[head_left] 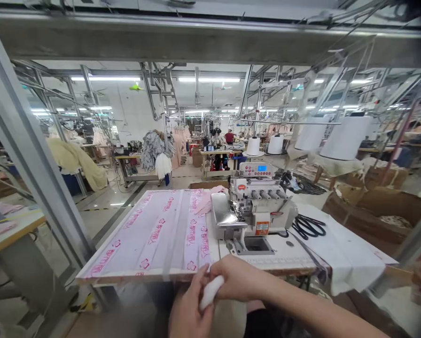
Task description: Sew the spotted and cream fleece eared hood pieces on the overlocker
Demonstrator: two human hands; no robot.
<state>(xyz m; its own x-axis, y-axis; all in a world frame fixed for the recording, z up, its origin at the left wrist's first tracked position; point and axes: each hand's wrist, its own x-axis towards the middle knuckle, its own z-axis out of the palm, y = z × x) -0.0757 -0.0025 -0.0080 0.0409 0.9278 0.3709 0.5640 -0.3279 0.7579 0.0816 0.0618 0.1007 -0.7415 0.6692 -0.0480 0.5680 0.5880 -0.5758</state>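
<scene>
Just in front of the table's near edge, my left hand (190, 307) and my right hand (235, 278) come together. Between them is a small white bundle (211, 292), soft-looking like folded fabric; its exact kind is unclear. Both hands are closed on it, with fingertips meeting above. Beyond my hands stands a white overlock sewing machine (256, 202) with a blue-lit display. A piece of pink fabric (205, 202) lies at the machine's left side. The fingers' inner sides are partly hidden.
Pink-printed sheeting (157, 230) covers the table's left half. A coiled black cord (309, 226) lies right of the machine. White thread cones (347, 136) stand behind at right, near a cardboard box (386, 206). A metal post (37, 141) rises at left.
</scene>
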